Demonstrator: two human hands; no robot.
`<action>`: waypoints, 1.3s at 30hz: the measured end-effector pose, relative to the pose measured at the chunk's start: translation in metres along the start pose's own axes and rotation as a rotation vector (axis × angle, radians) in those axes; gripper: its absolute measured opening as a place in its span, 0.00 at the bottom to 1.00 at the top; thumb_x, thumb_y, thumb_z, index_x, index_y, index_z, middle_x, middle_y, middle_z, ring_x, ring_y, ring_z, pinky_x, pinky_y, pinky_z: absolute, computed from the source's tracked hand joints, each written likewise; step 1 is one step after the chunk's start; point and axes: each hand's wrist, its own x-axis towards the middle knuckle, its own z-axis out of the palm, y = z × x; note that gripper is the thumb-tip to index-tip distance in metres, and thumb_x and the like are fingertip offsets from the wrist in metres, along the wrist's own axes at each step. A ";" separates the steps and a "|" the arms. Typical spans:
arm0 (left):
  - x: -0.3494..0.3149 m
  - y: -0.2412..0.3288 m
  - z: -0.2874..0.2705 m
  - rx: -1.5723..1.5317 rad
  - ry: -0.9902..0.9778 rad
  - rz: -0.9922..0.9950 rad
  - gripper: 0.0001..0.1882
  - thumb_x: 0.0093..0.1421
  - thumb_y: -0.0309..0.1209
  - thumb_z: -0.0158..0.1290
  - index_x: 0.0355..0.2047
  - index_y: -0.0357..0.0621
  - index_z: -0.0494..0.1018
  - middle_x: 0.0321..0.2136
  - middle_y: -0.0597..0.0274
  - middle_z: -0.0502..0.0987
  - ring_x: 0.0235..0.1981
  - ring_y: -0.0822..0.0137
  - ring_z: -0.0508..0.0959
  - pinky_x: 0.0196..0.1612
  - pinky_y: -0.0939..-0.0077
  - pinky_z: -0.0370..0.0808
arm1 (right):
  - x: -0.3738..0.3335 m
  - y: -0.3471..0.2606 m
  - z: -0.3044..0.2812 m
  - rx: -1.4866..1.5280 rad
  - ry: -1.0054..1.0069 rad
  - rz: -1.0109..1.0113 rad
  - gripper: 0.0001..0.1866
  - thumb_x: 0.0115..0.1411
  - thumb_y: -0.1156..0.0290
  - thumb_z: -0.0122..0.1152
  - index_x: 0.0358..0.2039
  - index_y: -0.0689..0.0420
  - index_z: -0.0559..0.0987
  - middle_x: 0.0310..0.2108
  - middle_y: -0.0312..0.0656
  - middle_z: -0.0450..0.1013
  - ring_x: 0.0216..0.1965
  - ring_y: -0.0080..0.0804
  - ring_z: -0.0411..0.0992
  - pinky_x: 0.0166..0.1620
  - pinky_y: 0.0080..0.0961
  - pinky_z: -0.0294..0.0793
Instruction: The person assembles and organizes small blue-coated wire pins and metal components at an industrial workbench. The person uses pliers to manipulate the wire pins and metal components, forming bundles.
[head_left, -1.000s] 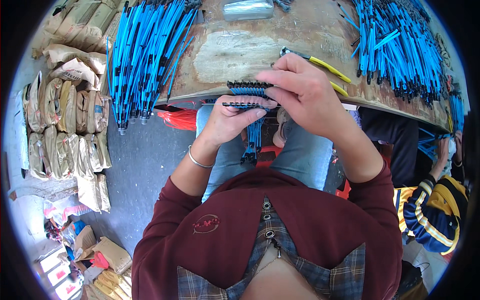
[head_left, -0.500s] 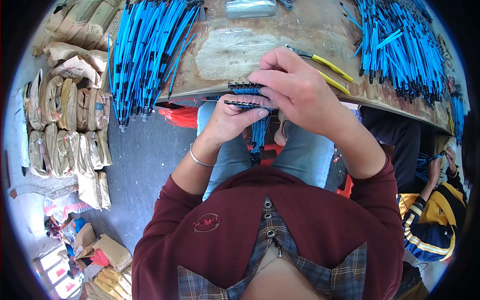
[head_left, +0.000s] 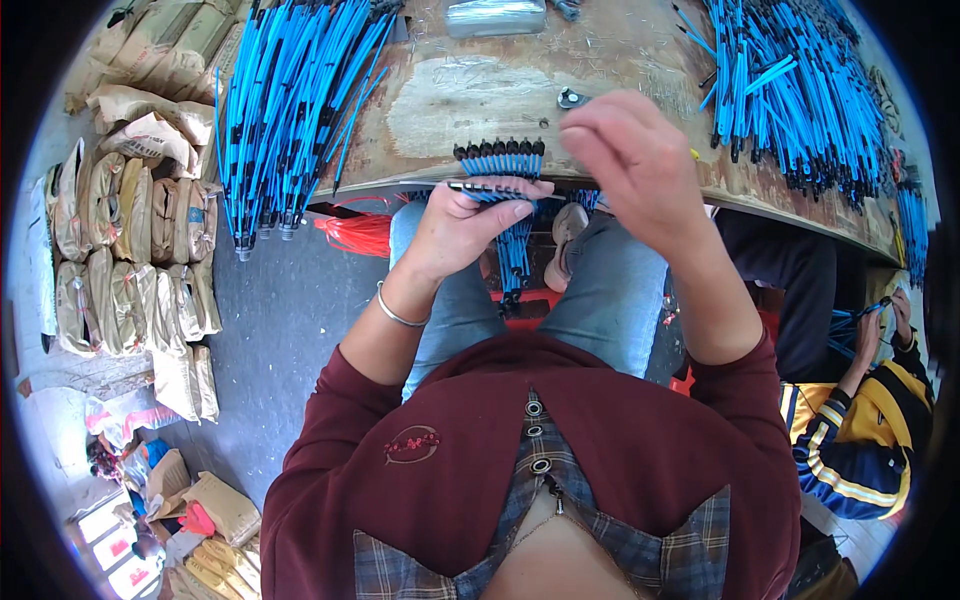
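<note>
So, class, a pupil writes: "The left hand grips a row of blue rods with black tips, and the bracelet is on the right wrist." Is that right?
Not quite: the head view shows the bracelet on the wrist of the left hand, which does grip the blue rods with black tips.

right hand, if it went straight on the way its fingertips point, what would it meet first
The right hand would likely meet the black-tipped blue rods held in the left hand; depth is unclear, so it might pass above them.
</note>
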 end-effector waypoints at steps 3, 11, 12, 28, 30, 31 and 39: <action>0.002 0.008 -0.004 0.004 0.062 -0.053 0.08 0.55 0.21 0.52 0.36 0.35 0.75 0.37 0.56 0.77 0.40 0.69 0.76 0.45 0.76 0.72 | -0.009 0.014 -0.002 0.100 0.104 0.244 0.17 0.51 0.72 0.59 0.43 0.59 0.73 0.36 0.46 0.70 0.35 0.43 0.69 0.39 0.27 0.69; 0.067 0.079 -0.029 -0.158 0.043 -0.109 0.09 0.55 0.24 0.53 0.37 0.37 0.72 0.32 0.56 0.78 0.36 0.64 0.78 0.41 0.71 0.75 | -0.062 0.071 0.023 -0.475 -0.063 0.293 0.20 0.51 0.70 0.58 0.46 0.59 0.70 0.43 0.48 0.69 0.46 0.46 0.65 0.49 0.35 0.65; 0.073 0.081 -0.034 -0.249 -0.016 0.004 0.09 0.55 0.25 0.53 0.37 0.37 0.72 0.31 0.55 0.78 0.36 0.64 0.78 0.39 0.70 0.76 | -0.062 0.072 0.023 -0.473 -0.065 0.294 0.20 0.51 0.70 0.58 0.46 0.59 0.70 0.43 0.48 0.69 0.46 0.46 0.65 0.49 0.35 0.65; -0.035 0.060 0.001 0.238 -0.174 0.078 0.18 0.49 0.27 0.57 0.41 0.35 0.73 0.38 0.52 0.77 0.38 0.60 0.78 0.41 0.73 0.75 | 0.089 0.100 0.023 0.286 0.311 -0.088 0.09 0.50 0.69 0.54 0.26 0.62 0.76 0.24 0.48 0.73 0.27 0.47 0.71 0.33 0.37 0.70; -0.034 0.049 -0.014 0.090 -0.166 -0.056 0.16 0.48 0.29 0.55 0.37 0.35 0.74 0.35 0.52 0.77 0.32 0.58 0.78 0.36 0.70 0.75 | 0.123 0.107 0.028 -0.046 -0.119 0.106 0.11 0.50 0.65 0.55 0.25 0.62 0.77 0.25 0.47 0.74 0.28 0.45 0.72 0.34 0.37 0.70; -0.029 0.046 -0.018 0.013 -0.176 -0.123 0.15 0.47 0.30 0.55 0.35 0.35 0.74 0.33 0.53 0.78 0.29 0.57 0.78 0.34 0.68 0.76 | 0.140 0.122 0.043 -0.243 -0.278 0.182 0.13 0.50 0.63 0.55 0.27 0.62 0.77 0.27 0.48 0.73 0.31 0.46 0.72 0.37 0.37 0.70; -0.018 0.054 -0.014 0.476 -0.316 0.422 0.14 0.45 0.26 0.53 0.35 0.36 0.74 0.35 0.53 0.77 0.32 0.55 0.78 0.34 0.68 0.75 | 0.153 0.137 0.108 -0.543 -0.470 0.325 0.07 0.53 0.70 0.52 0.31 0.57 0.76 0.35 0.47 0.73 0.38 0.47 0.71 0.42 0.38 0.70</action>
